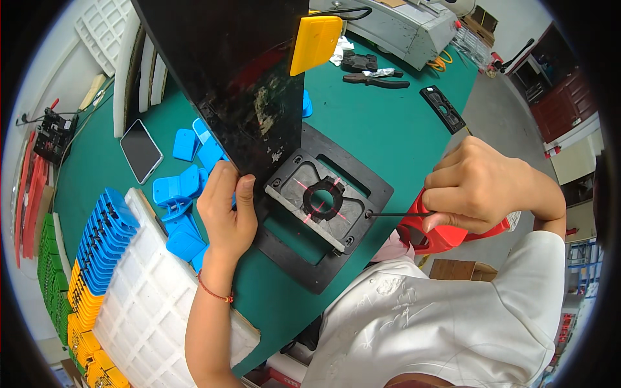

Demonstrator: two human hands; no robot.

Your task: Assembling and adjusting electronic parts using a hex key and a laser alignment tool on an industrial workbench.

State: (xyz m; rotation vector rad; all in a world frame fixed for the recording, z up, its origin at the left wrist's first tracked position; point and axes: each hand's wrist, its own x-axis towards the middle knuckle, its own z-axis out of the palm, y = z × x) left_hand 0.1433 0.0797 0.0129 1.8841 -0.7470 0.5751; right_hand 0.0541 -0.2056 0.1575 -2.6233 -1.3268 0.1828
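Note:
A black metal fixture stands on the green table, with a tall upright plate (226, 77) and a flat slotted base (310, 278). A dark bracket (345, 216) with a round ring (309, 205) lies on the base, red light lines crossing it. My left hand (228, 213) is closed on the lower left edge of the upright plate; its fingertips are partly hidden. In my closed right hand (467, 187) is a thin black hex key (401, 215), held level. Its tip meets a small hole at the base's right side, beside the bracket.
Blue plastic pieces (178, 187) and a phone (141, 152) lie left. A white foam tray (152, 278) stands beside stacked blue and yellow parts (103, 239). Pliers (376, 81) and a black slotted part (443, 110) are farther back, near a grey machine (401, 32). A red stool (420, 236) stands right.

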